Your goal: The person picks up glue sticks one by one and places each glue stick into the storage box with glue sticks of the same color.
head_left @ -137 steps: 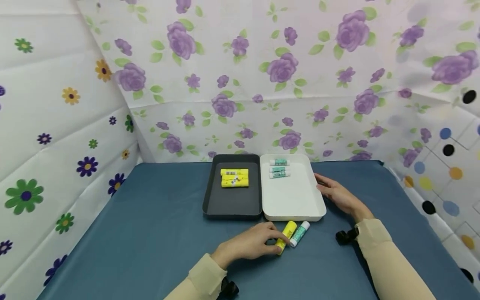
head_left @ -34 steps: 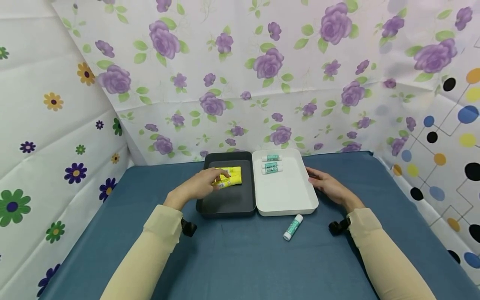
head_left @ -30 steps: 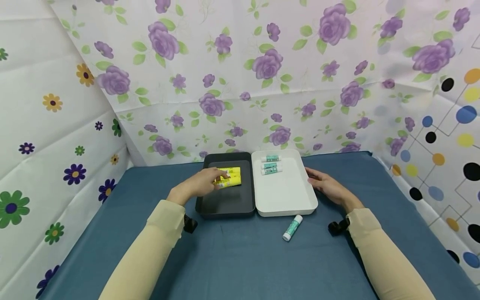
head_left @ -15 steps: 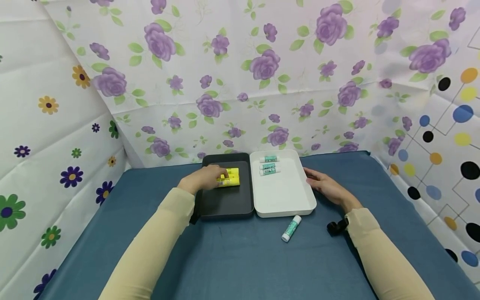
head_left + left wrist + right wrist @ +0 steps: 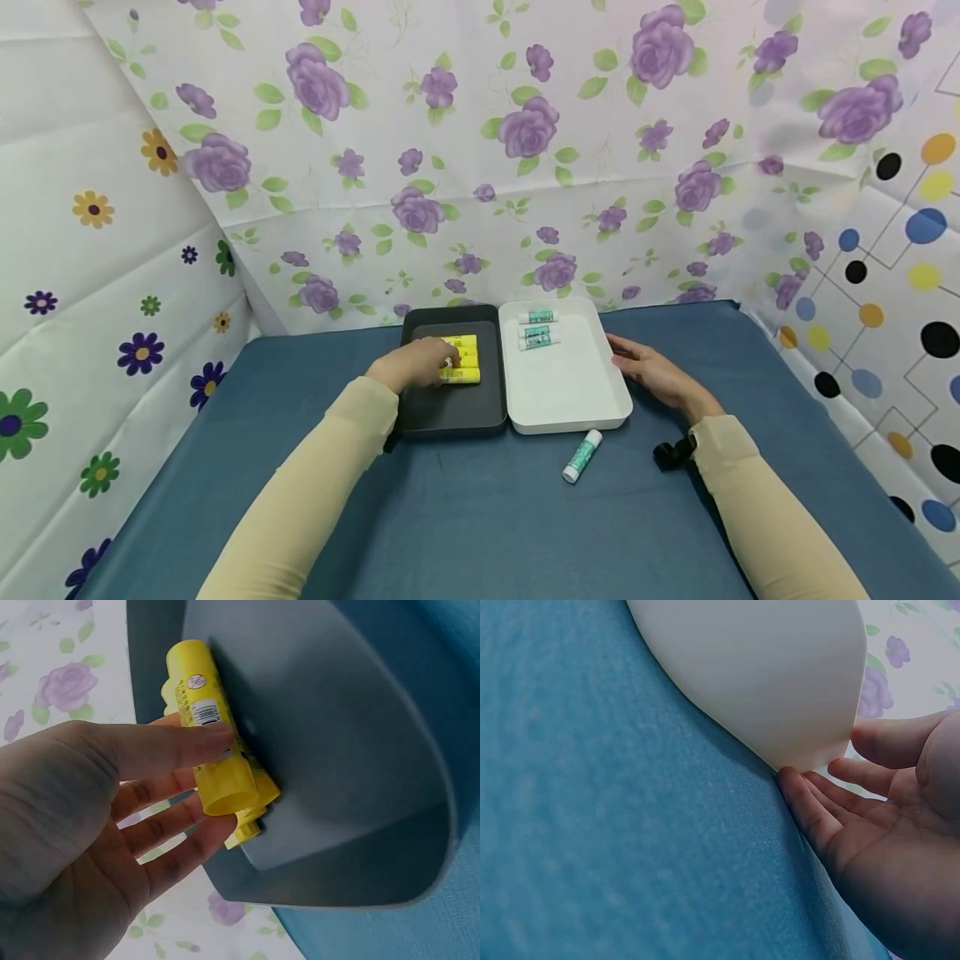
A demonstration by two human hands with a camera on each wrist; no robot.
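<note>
In the dark grey tray (image 5: 457, 412), my left hand (image 5: 416, 363) pinches a yellow glue stick (image 5: 206, 727) between thumb and fingers. Other yellow glue sticks (image 5: 467, 342) lie right beside it, partly hidden by the hand. My right hand (image 5: 654, 375) rests at the right side of the white tray (image 5: 573, 392). Its fingertips (image 5: 791, 780) touch the outer wall of that tray, with the fingers only loosely bent. Inside the white tray lie three green-and-white glue sticks (image 5: 538, 331) near the back. One more green-and-white glue stick (image 5: 582, 457) lies on the cloth in front.
Both trays stand side by side on a blue tablecloth (image 5: 480, 533), close to its back edge. Behind hangs a flowered curtain (image 5: 450, 167), with patterned sheets on the left and right. A black wrist camera (image 5: 673, 454) sits at the right sleeve.
My left hand has carried the yellow glue stick from the cloth into the dark tray. Lately it has shifted the stick slightly toward the front. The right hand stays at the white tray.
</note>
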